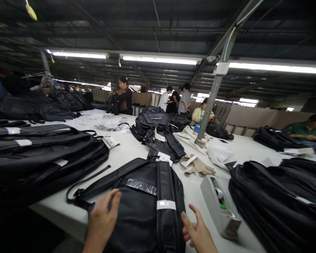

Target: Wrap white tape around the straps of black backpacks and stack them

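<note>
Left hand: the left hand point(102, 218) was loose over the bag's left side, thumb parted from index; contact, I couldn't tell.
Right hand: there was the right hand point(197, 230), released, fingers spread at the bag's right edge.
Bag: the black bag point(137, 218) lay right between them, straps up, a white band point(166, 205) around the right strap.
Table edge: the table point(60, 211) ended in a slanting edge near the left hand.
Right side: a tape dispenser point(221, 207) stood just beyond the right hand, a strip of tabletop between it and bag; then the right pile point(276, 196) walled things off.
Left side: a wider white strip, crossed by a loose strap end point(92, 179), ran up to the left pile point(47, 154).
Ahead: tags point(163, 158) and more bags point(152, 121) blocked the way, brown scraps point(197, 165) to their right.
Far: a post point(213, 95) rose from the table, and people point(185, 98) stood beyond.
</note>
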Demonstrator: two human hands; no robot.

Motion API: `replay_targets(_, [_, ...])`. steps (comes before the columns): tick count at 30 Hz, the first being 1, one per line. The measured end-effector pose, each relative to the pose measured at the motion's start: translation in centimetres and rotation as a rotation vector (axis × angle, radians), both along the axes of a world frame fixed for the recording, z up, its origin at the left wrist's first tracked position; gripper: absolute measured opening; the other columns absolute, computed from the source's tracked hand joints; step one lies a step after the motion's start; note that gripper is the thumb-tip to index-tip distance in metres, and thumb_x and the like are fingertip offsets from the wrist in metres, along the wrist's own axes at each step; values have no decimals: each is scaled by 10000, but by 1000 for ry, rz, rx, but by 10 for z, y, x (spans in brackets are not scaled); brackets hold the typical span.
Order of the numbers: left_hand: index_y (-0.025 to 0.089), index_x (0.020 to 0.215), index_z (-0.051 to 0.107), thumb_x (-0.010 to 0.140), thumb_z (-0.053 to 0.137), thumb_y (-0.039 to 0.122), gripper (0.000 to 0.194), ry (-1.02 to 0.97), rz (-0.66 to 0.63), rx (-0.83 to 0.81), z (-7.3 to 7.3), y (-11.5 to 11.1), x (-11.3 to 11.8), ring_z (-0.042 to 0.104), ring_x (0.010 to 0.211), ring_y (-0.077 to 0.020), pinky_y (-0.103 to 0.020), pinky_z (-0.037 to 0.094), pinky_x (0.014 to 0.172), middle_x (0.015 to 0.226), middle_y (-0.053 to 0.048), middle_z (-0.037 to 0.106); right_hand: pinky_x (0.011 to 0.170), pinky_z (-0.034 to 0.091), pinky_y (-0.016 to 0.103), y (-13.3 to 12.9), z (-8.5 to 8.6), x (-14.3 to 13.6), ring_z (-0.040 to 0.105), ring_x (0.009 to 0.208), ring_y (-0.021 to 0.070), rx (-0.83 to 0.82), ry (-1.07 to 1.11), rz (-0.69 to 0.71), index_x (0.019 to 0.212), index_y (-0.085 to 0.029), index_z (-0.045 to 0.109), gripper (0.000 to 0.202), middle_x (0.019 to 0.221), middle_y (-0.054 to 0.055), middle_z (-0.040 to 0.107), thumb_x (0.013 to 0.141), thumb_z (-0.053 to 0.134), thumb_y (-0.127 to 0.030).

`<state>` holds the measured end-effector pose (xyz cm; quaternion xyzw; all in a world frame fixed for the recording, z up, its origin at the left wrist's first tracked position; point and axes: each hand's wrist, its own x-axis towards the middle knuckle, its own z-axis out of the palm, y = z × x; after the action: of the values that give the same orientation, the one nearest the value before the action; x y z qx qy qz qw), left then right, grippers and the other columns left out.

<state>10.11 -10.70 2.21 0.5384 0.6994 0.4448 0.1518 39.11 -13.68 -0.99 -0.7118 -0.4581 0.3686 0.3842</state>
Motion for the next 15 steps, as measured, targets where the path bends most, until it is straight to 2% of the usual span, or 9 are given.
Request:
replay_targets(1, [247, 1065, 524, 778, 418, 518, 408, 45, 141, -64, -6, -4, -19, 489, 1107, -267, -383, 325, 997, 1099, -48, 594, 499, 386, 275, -1, 2, -4, 559, 493, 186, 46, -43, 17, 1309, -178, 266, 759, 489, -54, 527, 735, 427, -648])
replay_targets(2, [243, 1134, 467, 771, 416, 518, 459, 46, 224, -152, -14, -7, -34, 465, 1145, -269, -395, 308, 1015, 1166, -55, 560, 540, 402, 284, -1, 4, -9, 561, 512, 184, 91, -87, 39, 1325, -167, 250, 763, 489, -64, 512, 738, 462, -607])
replay_targets(4, [215, 1249, 345, 765, 408, 541, 587, -65, 259, -289, -31, -15, -47, 449, 1178, -270, -392, 325, 1010, 1271, -89, 482, 594, 414, 291, -2, 9, -16, 564, 545, 179, 162, -154, 82, 1348, -155, 219, 762, 522, -68, 505, 750, 497, -535])
replay_targets(6, [196, 1299, 287, 763, 404, 562, 659, -209, 240, -305, -45, -23, -37, 469, 1164, -279, -388, 366, 977, 1302, -122, 449, 610, 418, 288, -2, 14, -20, 569, 570, 175, 196, -192, 113, 1363, -168, 190, 745, 572, -62, 517, 766, 497, -491])
replay_targets(8, [203, 1299, 303, 759, 418, 551, 652, -276, 218, -256, -55, -31, -14, 494, 1141, -281, -392, 384, 959, 1286, -128, 467, 597, 422, 279, 0, 17, -16, 564, 559, 165, 204, -214, 137, 1367, -187, 178, 724, 602, -62, 514, 773, 498, -449])
replay_targets(10, [188, 1281, 327, 749, 438, 534, 644, -302, 151, -233, -58, -40, 9, 515, 1120, -267, -376, 396, 951, 1248, -130, 505, 571, 429, 272, 4, 16, -2, 550, 528, 154, 204, -247, 148, 1361, -202, 197, 682, 618, -62, 504, 774, 492, -386])
replay_targets(12, [167, 1261, 361, 741, 447, 531, 640, -297, -33, -248, -56, -46, 18, 546, 1083, -247, -339, 417, 930, 1190, -121, 557, 568, 446, 279, 10, 11, 20, 557, 535, 159, 225, -339, 134, 1333, -192, 286, 612, 646, -41, 520, 766, 478, -320])
replay_targets(14, [192, 1165, 487, 730, 458, 528, 551, -221, -221, -296, -49, -42, 8, 599, 987, -240, -307, 451, 876, 1048, -79, 640, 626, 479, 305, 18, 5, 43, 606, 652, 195, 305, -493, 104, 1254, -158, 430, 514, 744, 27, 581, 756, 468, -277])
replay_targets(15, [224, 1068, 563, 716, 472, 524, 471, -156, -264, -314, -43, -35, -3, 621, 927, -241, -296, 467, 842, 951, -52, 670, 676, 493, 319, 22, 3, 51, 622, 739, 218, 369, -572, 99, 1201, -143, 495, 463, 824, 72, 607, 755, 467, -264])
